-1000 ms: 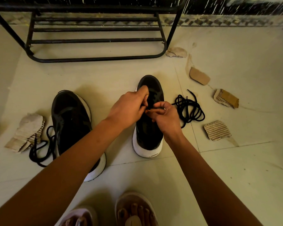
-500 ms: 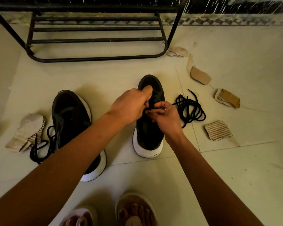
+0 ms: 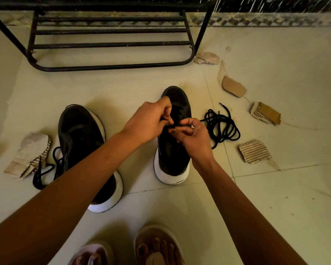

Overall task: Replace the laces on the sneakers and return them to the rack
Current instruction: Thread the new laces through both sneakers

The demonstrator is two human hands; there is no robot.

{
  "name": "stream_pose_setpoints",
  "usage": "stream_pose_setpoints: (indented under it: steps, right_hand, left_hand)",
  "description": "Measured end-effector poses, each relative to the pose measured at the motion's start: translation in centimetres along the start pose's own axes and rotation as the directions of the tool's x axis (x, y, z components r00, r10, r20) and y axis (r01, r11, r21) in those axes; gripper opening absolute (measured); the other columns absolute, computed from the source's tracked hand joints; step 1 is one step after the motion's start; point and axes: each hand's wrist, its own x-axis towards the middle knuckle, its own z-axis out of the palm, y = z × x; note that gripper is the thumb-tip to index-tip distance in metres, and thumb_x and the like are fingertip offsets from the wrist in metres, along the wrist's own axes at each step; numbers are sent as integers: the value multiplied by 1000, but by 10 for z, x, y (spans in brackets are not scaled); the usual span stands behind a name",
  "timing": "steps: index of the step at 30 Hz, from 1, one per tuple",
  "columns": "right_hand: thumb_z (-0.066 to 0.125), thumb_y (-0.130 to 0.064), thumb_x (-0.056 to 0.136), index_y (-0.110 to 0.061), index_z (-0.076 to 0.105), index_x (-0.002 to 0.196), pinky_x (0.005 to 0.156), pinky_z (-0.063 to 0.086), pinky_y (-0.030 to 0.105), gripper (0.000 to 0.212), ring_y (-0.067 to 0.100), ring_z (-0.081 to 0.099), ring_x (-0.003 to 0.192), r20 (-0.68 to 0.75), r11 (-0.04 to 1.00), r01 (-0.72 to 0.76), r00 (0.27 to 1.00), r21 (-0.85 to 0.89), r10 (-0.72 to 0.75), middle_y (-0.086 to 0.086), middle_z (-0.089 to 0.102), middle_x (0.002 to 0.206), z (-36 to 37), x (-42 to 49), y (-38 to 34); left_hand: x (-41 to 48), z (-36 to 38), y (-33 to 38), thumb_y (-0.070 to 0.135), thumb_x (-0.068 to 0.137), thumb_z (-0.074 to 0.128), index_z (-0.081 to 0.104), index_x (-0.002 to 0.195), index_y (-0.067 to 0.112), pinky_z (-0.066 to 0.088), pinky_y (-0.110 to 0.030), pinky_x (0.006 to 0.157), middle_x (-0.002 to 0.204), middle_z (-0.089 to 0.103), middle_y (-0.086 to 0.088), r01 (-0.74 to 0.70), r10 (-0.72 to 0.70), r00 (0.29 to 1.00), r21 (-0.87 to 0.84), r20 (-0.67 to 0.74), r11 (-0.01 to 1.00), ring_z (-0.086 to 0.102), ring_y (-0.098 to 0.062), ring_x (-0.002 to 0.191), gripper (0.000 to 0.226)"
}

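Note:
Two black sneakers with white soles stand on the tiled floor. Over the right sneaker (image 3: 173, 155) my left hand (image 3: 148, 122) and my right hand (image 3: 194, 137) meet, both pinching a thin black lace at the eyelets. The lace between my fingers is mostly hidden. The left sneaker (image 3: 80, 138) lies partly under my left forearm, and a loose black lace (image 3: 46, 169) trails off its left side. A coiled black lace (image 3: 221, 127) lies on the floor just right of the right sneaker. The black metal shoe rack (image 3: 111, 44) stands at the back.
Torn cardboard scraps lie around: one (image 3: 30, 153) left of the left sneaker, several (image 3: 255, 151) to the right and one (image 3: 206, 58) by the rack's right leg. My feet in sandals (image 3: 157, 247) are at the bottom edge.
My left hand's fingers have curled down from the shoe's tongue toward my right hand. My right hand's fingers have lifted slightly while still pinching the lace. The shoes have not moved.

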Motion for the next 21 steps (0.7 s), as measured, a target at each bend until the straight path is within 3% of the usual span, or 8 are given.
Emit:
stream_pose_setpoints:
  steps: [2,5,8,10,14,21]
  right_hand:
    - [71,-3,80,-14,52,94,54,47,13,27,0,59,53,1,1000,-6,1000,12,6,-2,67,71,0,0,-1]
    - [71,-4,80,-14,52,96,54,46,12,27,-1,58,53,-1,1000,-11,1000,3,11,-2,67,71,-1,0,0]
    - [71,-4,80,-13,51,96,54,46,12,28,-1,57,52,0,1000,-10,1000,-1,10,-3,67,70,-1,0,-1]
    - [72,-3,79,-15,51,93,52,45,11,28,-2,56,50,0,1000,-8,1000,1,8,-5,66,69,-1,0,-1]
    - [72,-3,79,-13,51,96,52,45,10,28,-4,56,50,0,1000,-2,1000,1,2,-3,66,71,-1,-1,-1]
    - [71,-2,80,-12,50,98,52,44,10,29,-3,56,50,8,1000,0,1000,14,0,-1,66,72,-1,-1,-1]
  left_hand:
    - [-3,3,1,-2,80,66,42,89,16,45,-4,69,87,70,-4,42,-48,998,-110,-48,993,65,-3,75,31]
    - [-4,6,-1,2,78,71,44,92,17,43,-1,63,80,65,4,118,-138,987,-212,-79,970,59,6,67,34]
    - [-3,3,-5,1,80,68,45,89,17,43,-1,65,78,66,3,107,-127,987,-185,-98,977,58,14,66,30]
    - [-2,0,-6,-1,80,66,43,87,17,45,-4,68,80,68,0,62,-77,990,-127,-121,990,60,9,71,30]
    - [-2,-2,-4,-1,79,64,37,86,20,53,-23,77,82,68,2,-29,29,997,2,-75,1000,66,-8,79,35]
    - [-4,-5,-2,3,77,63,37,88,20,54,-37,77,84,65,4,-84,83,996,98,19,992,64,-12,78,33]
